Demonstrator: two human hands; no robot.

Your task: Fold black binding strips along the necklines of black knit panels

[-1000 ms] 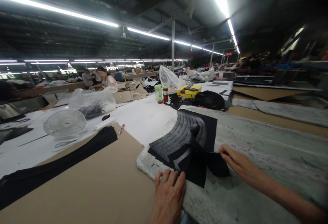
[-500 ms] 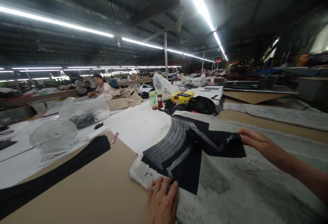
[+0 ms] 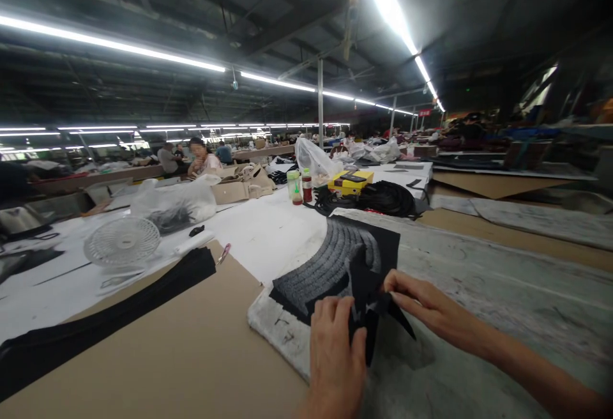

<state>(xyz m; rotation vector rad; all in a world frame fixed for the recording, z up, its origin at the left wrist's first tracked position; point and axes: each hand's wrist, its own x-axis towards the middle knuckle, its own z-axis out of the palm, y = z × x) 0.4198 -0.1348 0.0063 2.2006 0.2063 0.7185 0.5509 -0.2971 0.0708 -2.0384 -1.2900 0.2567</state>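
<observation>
A fanned stack of black fabric pieces with grey fuzzy bands lies on a stained pale slab. My right hand is closed in a pinch on a loose black piece, which is bent and partly raised over the stack. At the stack's near edge is my left hand, its fingers stretched forward and the thumb apart. Its fingertips lie at the black fabric beside the raised piece; whether they press on it I cannot tell.
Brown board with a long black strip lies at left, near pink-handled snips and a white fan. Beyond the slab are black cords, a yellow box and bottles. A person sits farther back.
My right hand has brought the black piece leftward and nearer, folding it over the stack. My left hand has moved right and forward onto the fabric's edge. The view has shifted slightly.
</observation>
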